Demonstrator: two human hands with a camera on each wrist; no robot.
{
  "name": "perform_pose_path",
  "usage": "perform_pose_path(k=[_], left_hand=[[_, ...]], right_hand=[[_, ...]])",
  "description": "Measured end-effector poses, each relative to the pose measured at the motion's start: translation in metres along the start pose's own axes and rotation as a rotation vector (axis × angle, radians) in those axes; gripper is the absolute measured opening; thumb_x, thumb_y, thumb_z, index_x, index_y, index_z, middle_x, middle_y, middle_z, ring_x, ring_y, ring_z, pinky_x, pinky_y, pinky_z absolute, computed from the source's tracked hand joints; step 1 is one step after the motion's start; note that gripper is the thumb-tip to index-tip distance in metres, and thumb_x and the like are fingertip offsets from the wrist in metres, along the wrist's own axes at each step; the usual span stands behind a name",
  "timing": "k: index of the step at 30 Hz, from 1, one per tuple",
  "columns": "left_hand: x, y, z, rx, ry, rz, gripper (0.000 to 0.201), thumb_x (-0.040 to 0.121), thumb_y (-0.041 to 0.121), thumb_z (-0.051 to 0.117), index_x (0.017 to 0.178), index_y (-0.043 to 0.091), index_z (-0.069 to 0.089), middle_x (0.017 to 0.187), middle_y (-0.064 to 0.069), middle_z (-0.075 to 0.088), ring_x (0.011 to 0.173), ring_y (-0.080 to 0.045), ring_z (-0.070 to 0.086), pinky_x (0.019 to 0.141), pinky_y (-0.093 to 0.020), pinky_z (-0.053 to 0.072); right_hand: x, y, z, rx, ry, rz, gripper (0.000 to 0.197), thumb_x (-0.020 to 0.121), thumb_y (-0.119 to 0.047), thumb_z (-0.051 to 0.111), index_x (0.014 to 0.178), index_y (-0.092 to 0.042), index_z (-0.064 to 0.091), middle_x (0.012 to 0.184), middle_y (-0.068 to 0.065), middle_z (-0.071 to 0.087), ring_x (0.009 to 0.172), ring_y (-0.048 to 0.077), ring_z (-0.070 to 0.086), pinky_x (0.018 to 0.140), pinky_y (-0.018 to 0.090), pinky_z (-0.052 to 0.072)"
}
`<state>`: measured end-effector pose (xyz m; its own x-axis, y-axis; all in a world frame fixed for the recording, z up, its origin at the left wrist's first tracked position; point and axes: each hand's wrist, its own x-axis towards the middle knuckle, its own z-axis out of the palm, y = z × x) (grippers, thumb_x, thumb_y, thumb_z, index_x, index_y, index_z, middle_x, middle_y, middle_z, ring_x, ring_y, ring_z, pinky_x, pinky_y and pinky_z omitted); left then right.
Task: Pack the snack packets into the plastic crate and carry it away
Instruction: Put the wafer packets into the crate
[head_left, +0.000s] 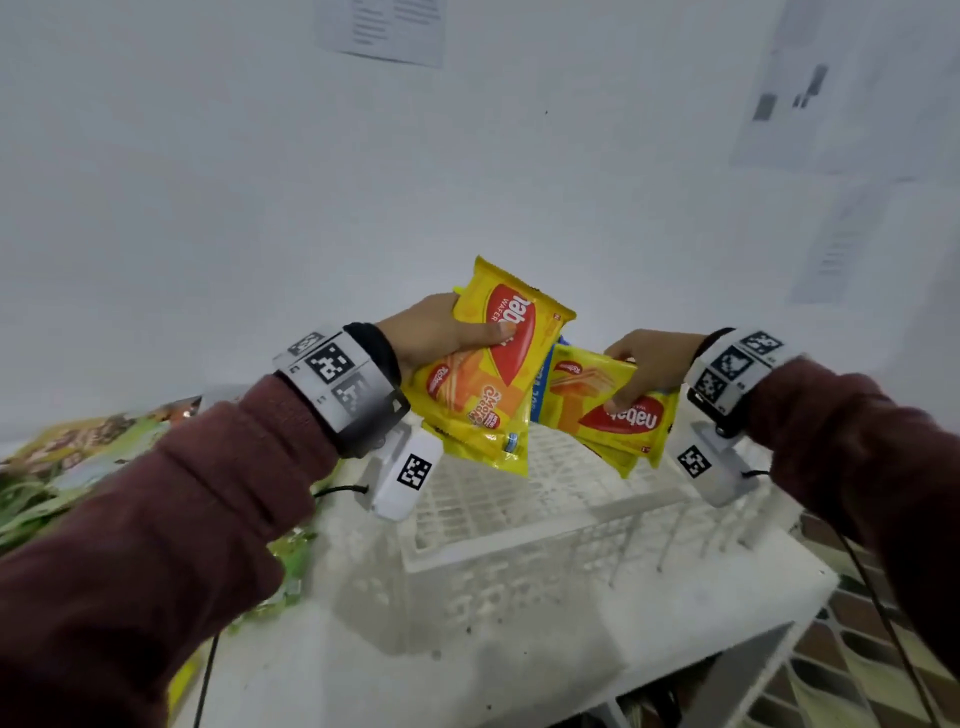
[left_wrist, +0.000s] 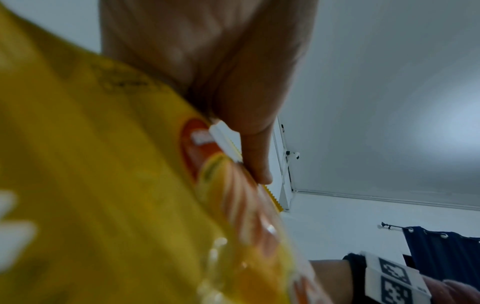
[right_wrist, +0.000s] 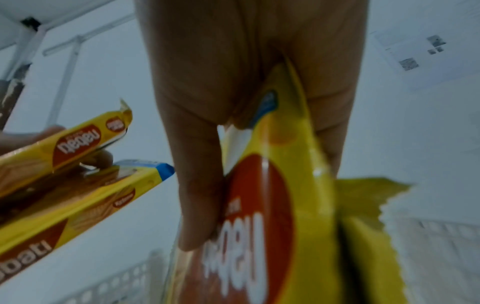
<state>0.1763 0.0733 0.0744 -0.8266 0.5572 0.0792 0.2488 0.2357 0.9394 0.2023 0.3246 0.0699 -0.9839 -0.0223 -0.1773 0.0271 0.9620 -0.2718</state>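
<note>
Holding yellow wafer packets above the white plastic crate (head_left: 519, 525), both hands up off the worktop (head_left: 519, 649). Left hand (head_left: 441, 332) grip curls round a stack of packets (head_left: 483, 374), long axis running up-down, tilted slightly. Right hand (head_left: 649, 364) grip pinches a second bunch (head_left: 613, 415), long axis slanting down-right, logo upside down. Crate's latticed floor shows bare beneath. Green packets (head_left: 67, 457) lie left.
</note>
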Motion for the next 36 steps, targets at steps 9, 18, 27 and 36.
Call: perform_pose_path(k=[9,18,27,36], left_hand=[[0.06,-0.003,0.021,0.127,-0.074,-0.09,0.025,0.087,0.025,0.061,0.108,0.012,0.059,0.093,-0.003,0.068,0.072,-0.014,0.067,0.071,-0.027,0.057],[0.092,-0.021,0.038,0.275,-0.236,-0.231,0.036,0.087,0.025,0.061,0.118,0.007,0.057,0.111,-0.014,0.066,0.091,-0.028,0.065,0.089,-0.041,0.053],[0.093,-0.039,0.064,0.494,-0.556,-0.348,0.039,0.086,0.015,0.064,0.123,0.009,0.052,0.106,0.0,0.064,0.073,0.004,0.061,0.064,-0.009,0.051],[0.087,-0.068,0.09,0.577,-0.701,-0.72,0.045,0.091,0.022,0.057,0.132,0.01,0.045,0.13,-0.012,0.056,0.117,-0.031,0.055,0.098,-0.043,0.047]], right_hand=[[0.056,0.025,-0.008,-0.228,-0.146,-0.009,0.041,0.075,-0.022,0.075,0.113,-0.009,0.062,0.092,0.003,0.066,0.061,0.004,0.058,0.055,0.014,0.048],[0.106,0.051,-0.002,-0.236,-0.295,-0.105,0.04,0.075,-0.024,0.075,0.113,-0.015,0.064,0.109,0.005,0.069,0.09,0.019,0.067,0.083,0.032,0.055],[0.128,0.07,0.005,0.041,-0.59,-0.262,0.043,0.052,-0.036,0.078,0.089,-0.019,0.064,0.08,-0.007,0.072,0.069,0.004,0.066,0.067,0.02,0.054],[0.126,0.061,0.052,-0.276,-0.763,-0.269,0.04,0.086,-0.018,0.063,0.123,-0.011,0.049,0.114,0.003,0.061,0.1,0.014,0.062,0.08,0.024,0.049]])
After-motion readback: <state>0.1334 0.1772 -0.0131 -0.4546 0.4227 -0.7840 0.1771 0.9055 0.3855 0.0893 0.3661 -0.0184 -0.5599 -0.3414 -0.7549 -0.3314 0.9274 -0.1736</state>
